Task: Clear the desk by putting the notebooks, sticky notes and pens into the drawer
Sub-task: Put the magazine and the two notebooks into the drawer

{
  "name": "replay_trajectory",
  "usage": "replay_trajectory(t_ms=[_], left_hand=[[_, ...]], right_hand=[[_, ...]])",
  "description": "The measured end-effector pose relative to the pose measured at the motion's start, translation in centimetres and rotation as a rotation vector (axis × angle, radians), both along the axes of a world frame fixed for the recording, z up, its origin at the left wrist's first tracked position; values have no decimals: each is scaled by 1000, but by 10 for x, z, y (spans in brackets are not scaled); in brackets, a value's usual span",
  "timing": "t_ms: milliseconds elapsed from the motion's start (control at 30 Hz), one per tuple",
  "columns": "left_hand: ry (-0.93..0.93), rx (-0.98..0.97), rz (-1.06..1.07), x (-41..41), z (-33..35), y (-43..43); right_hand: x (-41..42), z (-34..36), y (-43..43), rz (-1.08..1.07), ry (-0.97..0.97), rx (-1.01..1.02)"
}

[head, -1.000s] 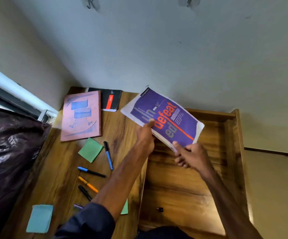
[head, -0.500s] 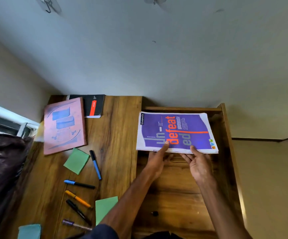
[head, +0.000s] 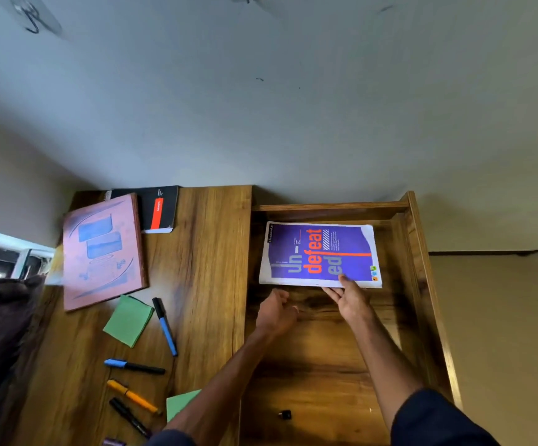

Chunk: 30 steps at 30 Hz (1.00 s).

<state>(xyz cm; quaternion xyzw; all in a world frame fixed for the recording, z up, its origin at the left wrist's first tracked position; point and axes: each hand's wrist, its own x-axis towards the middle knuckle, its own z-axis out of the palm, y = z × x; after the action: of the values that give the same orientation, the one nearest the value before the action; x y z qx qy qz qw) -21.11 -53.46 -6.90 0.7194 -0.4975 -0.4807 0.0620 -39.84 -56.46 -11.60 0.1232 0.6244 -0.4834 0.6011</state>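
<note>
Our right hand (head: 349, 300) pinches the purple notebook's (head: 321, 254) near edge, laying it at the drawer's (head: 419, 284) far end; our left hand (head: 275, 312) hovers released, empty. Dropped crooked (it spans most of the width), it could crowd out the 2 notebooks left on the bench (head: 203, 268).

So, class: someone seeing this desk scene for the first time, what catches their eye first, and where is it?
The purple notebook with orange lettering stands out, lying at the back of the open drawer, with the right hand at its near edge. On the desk to the left lie a pink notebook, a green sticky pad and scattered pens.
</note>
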Motion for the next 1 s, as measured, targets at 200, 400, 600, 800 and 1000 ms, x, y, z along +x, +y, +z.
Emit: replay_trajectory(t_ms=[200, 400, 600, 800, 1000], left_hand=[[-175, -61, -239, -14, -13, -25], [-337, 95, -599, -10, -46, -46], [-291, 114, -604, -6, -64, -45], [-314, 99, -648, -3, -62, -46], [-291, 3, -586, 2, -51, -37]], right_hand=[[6, -13, -3, 181, 121, 69], [-12, -26, -7, 382, 104, 98], [-20, -30, -11, 395, 108, 133], [-22, -21, -3, 450, 58, 96], [-10, -4, 11, 486, 30, 19]])
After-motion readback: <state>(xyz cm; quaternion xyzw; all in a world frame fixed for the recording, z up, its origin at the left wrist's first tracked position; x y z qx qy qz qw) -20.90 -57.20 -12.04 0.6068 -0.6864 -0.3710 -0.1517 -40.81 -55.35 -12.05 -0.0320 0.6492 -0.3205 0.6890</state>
